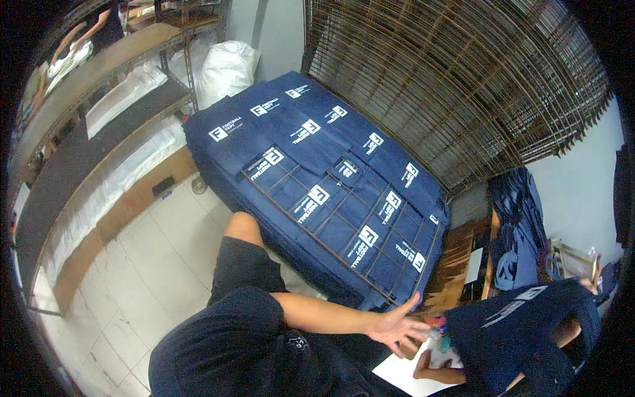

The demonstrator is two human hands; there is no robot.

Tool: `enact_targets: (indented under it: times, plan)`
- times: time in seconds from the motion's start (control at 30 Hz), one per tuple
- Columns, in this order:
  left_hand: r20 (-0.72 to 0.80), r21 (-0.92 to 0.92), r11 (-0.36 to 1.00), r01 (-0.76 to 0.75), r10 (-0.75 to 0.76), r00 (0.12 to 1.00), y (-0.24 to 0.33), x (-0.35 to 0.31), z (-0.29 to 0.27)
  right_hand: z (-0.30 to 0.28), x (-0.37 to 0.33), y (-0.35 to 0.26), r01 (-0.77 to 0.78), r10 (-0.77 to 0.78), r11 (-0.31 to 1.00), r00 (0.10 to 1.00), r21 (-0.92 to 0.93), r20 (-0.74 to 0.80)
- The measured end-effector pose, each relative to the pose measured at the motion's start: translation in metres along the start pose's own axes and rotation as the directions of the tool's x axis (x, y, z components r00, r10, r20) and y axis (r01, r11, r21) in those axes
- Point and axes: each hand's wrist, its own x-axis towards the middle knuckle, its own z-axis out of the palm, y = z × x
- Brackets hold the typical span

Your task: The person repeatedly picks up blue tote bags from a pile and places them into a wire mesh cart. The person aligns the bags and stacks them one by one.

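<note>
My left hand [399, 329] reaches out to the right with its fingers spread and nothing in it, above a white sheet [403, 376]. A navy fabric bag [506, 329] with white print hangs at the lower right. My right hand [587, 284] shows in part at the bag's upper edge and seems to grip it; the bag covers much of that arm. Beside the sheet is a small, blurred brown arm-like shape [442, 374] that I cannot make out. A broad stack of navy printed bags [264, 135] lies beyond my left arm, with a wire grid frame [331, 236] on top.
Tall wire grid racks [456, 73] lean along the back wall. Shelving [99, 112] with white plastic packs runs along the left. A white sack [228, 69] stands at the back, dark bags [519, 225] hang at the right, and a tiled floor [139, 264] lies at the left.
</note>
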Motion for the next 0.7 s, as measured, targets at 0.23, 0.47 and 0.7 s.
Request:
enact_targets:
  times: [0.23, 0.47, 0.7]
  plan:
    - [-0.075, 0.021, 0.830, -0.558, 0.557, 0.827, 0.080, -0.018, 0.028, 0.057, -0.026, -0.028, -0.179, -0.040, 0.915, 0.850, 0.360, 0.525]
    - [0.067, 0.563, 0.067, -0.823, 0.990, 0.126, 0.204, -0.094, 0.073, 0.036, -0.009, 0.021, -0.415, -0.142, 0.435, 0.845, 0.799, 0.516]
    - [0.298, 0.812, -0.219, -0.541, 0.953, 0.061, 0.264, -0.150, 0.104, 0.133, -0.062, 0.117, -0.484, 0.062, -0.402, 0.832, 0.777, 0.551]
